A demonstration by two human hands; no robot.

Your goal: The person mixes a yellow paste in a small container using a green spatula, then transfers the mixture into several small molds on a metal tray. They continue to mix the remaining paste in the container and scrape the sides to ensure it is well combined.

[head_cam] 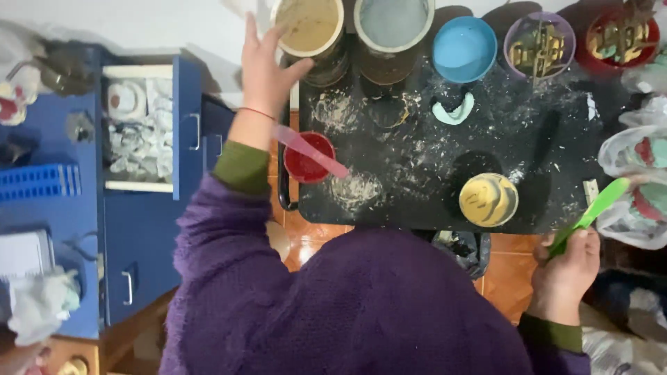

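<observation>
My left hand [265, 69] reaches to the far left of the black tray [431, 139] and grips the side of a round container of tan powder [309, 26]. My right hand [566, 267] hangs off the tray's near right corner, closed around the handle of a green spatula [596, 207] that points up and right. A red bowl [306, 158] with a pink spatula [313, 153] resting across it sits at the tray's left edge. A yellow bowl [488, 200] holding pale mix stands near the tray's front.
At the back stand a grey powder container [394, 24], a blue bowl [464, 48], a purple bowl [539, 45] and a red bowl [622, 38] with gold pieces. An open blue drawer [142, 128] of white casts is at left. Plastic bags [636, 163] lie at right.
</observation>
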